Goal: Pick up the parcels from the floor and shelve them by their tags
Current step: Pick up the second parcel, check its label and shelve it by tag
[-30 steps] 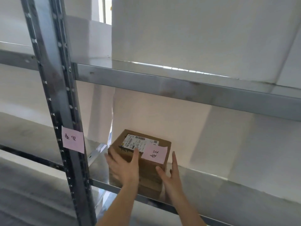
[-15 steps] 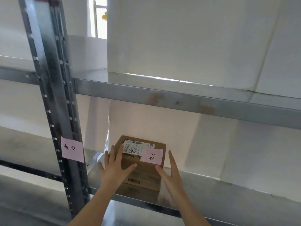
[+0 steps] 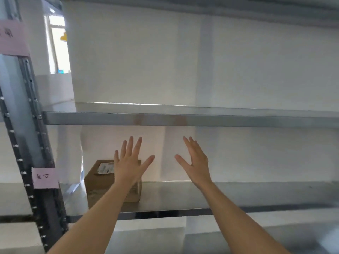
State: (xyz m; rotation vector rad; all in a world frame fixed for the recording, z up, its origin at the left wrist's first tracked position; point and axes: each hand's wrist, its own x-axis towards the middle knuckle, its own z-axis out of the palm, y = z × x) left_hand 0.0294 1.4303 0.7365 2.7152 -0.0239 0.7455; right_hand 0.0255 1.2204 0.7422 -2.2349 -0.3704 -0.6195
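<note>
Both hands are raised with fingers spread and hold nothing: the left hand (image 3: pixel 129 162) at lower centre of the frame, the right hand (image 3: pixel 195 162) well apart to its right. Behind and below the left hand, partly hidden by it, the box (image 3: pixel 100 182) sits at the left end of the steel shelf (image 3: pixel 238 195), near the post (image 3: pixel 27 125). So the left hand is nearer. Plain brown cardboard, squarish, white label on top; smooth grey metal beneath. A pink tag (image 3: pixel 45 177) sticks to the post.
</note>
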